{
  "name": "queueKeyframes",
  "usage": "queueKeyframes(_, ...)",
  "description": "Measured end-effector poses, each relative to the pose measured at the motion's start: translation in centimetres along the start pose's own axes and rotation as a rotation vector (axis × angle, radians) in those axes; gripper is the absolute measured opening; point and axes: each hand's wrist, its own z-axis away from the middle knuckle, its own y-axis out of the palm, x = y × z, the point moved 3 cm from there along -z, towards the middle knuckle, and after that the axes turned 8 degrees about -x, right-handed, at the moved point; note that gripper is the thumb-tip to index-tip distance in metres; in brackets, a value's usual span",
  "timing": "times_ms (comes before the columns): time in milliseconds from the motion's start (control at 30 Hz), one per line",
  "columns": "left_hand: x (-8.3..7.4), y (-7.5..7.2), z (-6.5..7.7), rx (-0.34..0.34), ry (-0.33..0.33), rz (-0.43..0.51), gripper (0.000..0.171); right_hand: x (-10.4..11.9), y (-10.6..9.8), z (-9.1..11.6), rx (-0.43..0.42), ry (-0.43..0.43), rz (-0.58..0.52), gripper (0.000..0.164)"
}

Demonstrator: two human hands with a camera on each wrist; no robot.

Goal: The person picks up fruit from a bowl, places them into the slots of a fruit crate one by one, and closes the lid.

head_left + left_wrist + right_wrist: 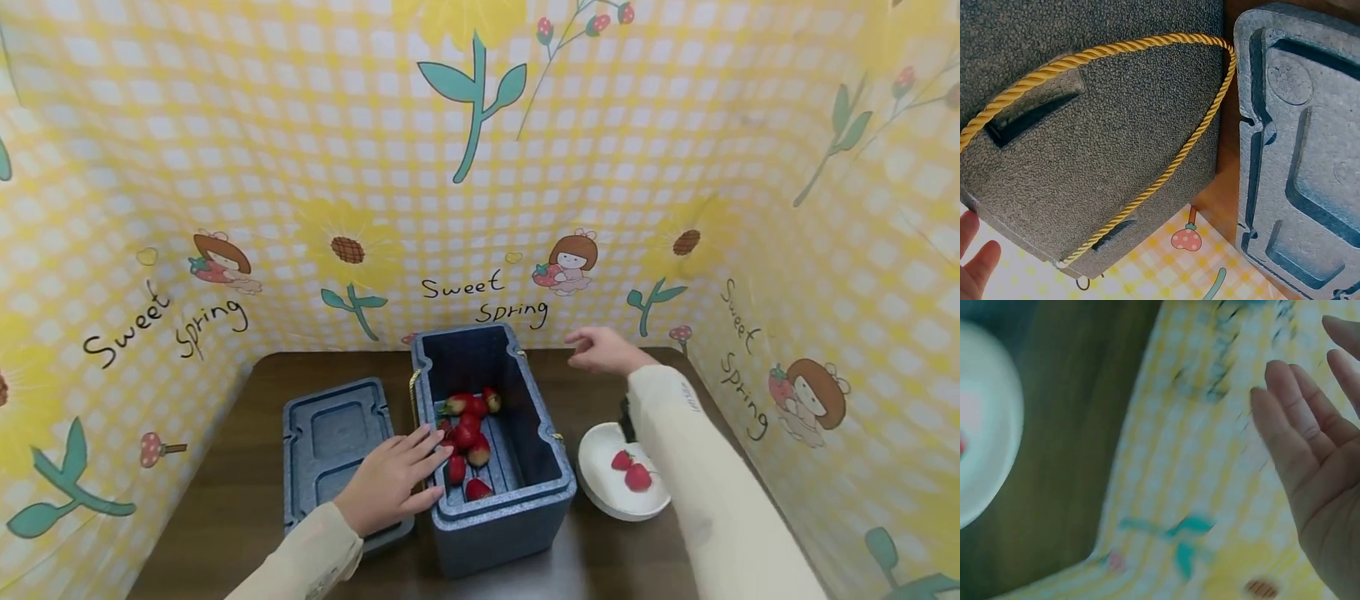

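Note:
A dark grey foam box stands uncovered, with several strawberries lying inside on its floor. My left hand rests on the box's left rim, fingers extended and holding nothing. Raised to the right of the box, beyond the bowl, my right hand holds nothing. Its fingers are loosely bent in the right wrist view. Two strawberries sit in a white bowl, partly hidden under my right forearm. In the left wrist view a yellow rope hangs along the box's side.
A grey foam lid lies on the brown wooden table left of the box. Yellow checked cloth printed with flowers encloses the table at the back and sides.

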Motion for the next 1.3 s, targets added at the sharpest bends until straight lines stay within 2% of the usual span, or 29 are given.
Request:
queueKeyframes(100,0.0,0.2,-0.1,-0.043,0.044,-0.009,0.051,-3.4,-1.8,2.3,-0.029,0.047,0.07,0.041)
queueKeyframes(200,0.0,0.3,-0.1,-0.08,0.075,-0.016,0.052,-6.8,-2.7,4.5,-0.039,0.105,0.123,0.043)
queueKeyframes(300,0.0,0.3,-0.1,-0.09,0.087,0.03,0.052,-10.0,-2.4,6.6,-0.026,0.19,0.124,0.042)
queueKeyframes(433,0.2,0.3,-0.1,-0.084,0.1,0.133,0.053,-12.8,-0.4,8.2,0.018,0.272,0.121,0.042)
queueKeyframes(567,0.3,0.5,-0.4,-0.112,0.142,0.199,0.058,-14.2,1.5,9.3,0.019,0.32,0.13,0.039)
queueKeyframes(733,0.4,0.7,-0.6,-0.15,0.191,0.179,0.062,-15.8,3.4,9.6,0.001,0.397,0.139,0.037)
queueKeyframes(933,0.8,0.5,-0.7,-0.105,0.206,0.17,0.057,-17.9,5.5,9.6,0.039,0.381,0.236,0.038)
queueKeyframes(1033,0.8,0.5,-0.5,-0.095,0.217,0.188,0.056,-18.4,6.4,9.8,0.052,0.408,0.208,0.038)
queueKeyframes(1100,0.8,0.6,-0.5,-0.109,0.236,0.19,0.057,-18.6,6.9,10.0,0.063,0.446,0.178,0.041)
queueKeyframes(1200,0.7,0.7,-0.6,-0.135,0.257,0.183,0.056,-18.7,7.6,10.2,0.07,0.467,0.192,0.039)
queueKeyframes(1300,0.4,0.3,-1.0,-0.102,0.216,0.148,0.051,-18.7,8.1,9.9,0.062,0.457,0.199,0.035)
